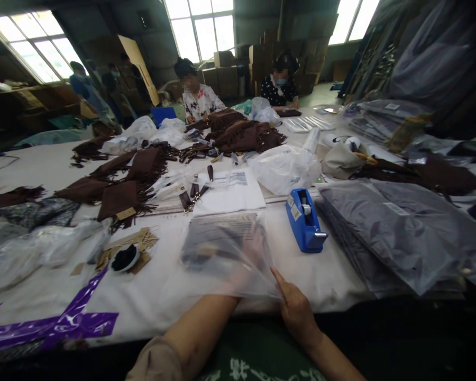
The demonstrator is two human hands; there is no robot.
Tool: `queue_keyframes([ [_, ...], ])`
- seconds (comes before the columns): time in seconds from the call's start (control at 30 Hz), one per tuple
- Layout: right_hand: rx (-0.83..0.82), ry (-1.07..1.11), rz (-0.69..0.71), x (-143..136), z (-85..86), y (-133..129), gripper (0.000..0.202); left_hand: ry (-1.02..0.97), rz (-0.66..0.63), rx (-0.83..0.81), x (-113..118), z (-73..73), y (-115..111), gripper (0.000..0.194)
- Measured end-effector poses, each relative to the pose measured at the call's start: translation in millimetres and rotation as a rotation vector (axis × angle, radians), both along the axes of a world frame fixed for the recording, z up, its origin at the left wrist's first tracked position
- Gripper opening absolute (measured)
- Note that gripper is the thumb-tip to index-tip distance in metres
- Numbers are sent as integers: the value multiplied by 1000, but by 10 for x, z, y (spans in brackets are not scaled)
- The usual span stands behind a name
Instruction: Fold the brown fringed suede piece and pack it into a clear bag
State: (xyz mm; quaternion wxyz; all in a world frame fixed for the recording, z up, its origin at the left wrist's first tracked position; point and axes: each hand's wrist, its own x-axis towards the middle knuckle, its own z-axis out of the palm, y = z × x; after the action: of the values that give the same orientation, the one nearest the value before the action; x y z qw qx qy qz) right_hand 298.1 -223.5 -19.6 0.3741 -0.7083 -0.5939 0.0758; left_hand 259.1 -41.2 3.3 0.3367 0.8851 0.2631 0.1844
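A clear plastic bag (222, 246) holding a dark folded item lies on the white table (158, 296) right in front of me. My left hand (250, 254) is pushed inside the bag's open mouth, seen blurred through the plastic, resting on the dark item. My right hand (295, 309) pinches the bag's near right corner at the table edge. A blue tape dispenser (304, 219) stands just right of the bag.
A stack of grey bagged items (396, 233) fills the right side. Brown fringed fabric pieces (119, 185), straps and paper sheets (230, 193) lie ahead. Crumpled plastic (43, 248) and purple tape (75, 317) sit left. Two people work at the far end.
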Motion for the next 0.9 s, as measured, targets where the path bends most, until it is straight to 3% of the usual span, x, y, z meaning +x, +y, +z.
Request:
queue_keyframes([
  [0.07,-23,14,-13,15,-17,-28,56,41,31,90,-73,4,-53,29],
  [0.13,-52,18,-40,47,-23,-47,55,74,36,159,-299,-22,-156,23],
  [0.27,-43,-15,-109,87,-15,-51,58,155,-112,438,-1094,-150,-238,45],
  [0.37,-35,-75,-65,89,-32,-24,65,224,-105,538,-1527,-255,-19,56],
  [0.47,-42,-164,104,128,-97,12,73,227,-69,511,-1537,-365,260,54],
  [0.57,-46,-260,194,246,-186,21,68,170,-7,522,-1409,-411,300,49],
  [0.67,-73,-302,175,395,-244,-3,66,133,-25,548,-1569,-258,37,42],
  [0.77,-124,-291,208,477,-240,-18,65,106,-278,571,-2046,104,-300,41],
  [0.83,-165,-267,239,479,-208,-11,66,46,-624,630,-2351,370,-423,38],
  [0.9,-198,-244,225,460,-177,2,67,51,-670,705,-2524,541,-420,40],
])
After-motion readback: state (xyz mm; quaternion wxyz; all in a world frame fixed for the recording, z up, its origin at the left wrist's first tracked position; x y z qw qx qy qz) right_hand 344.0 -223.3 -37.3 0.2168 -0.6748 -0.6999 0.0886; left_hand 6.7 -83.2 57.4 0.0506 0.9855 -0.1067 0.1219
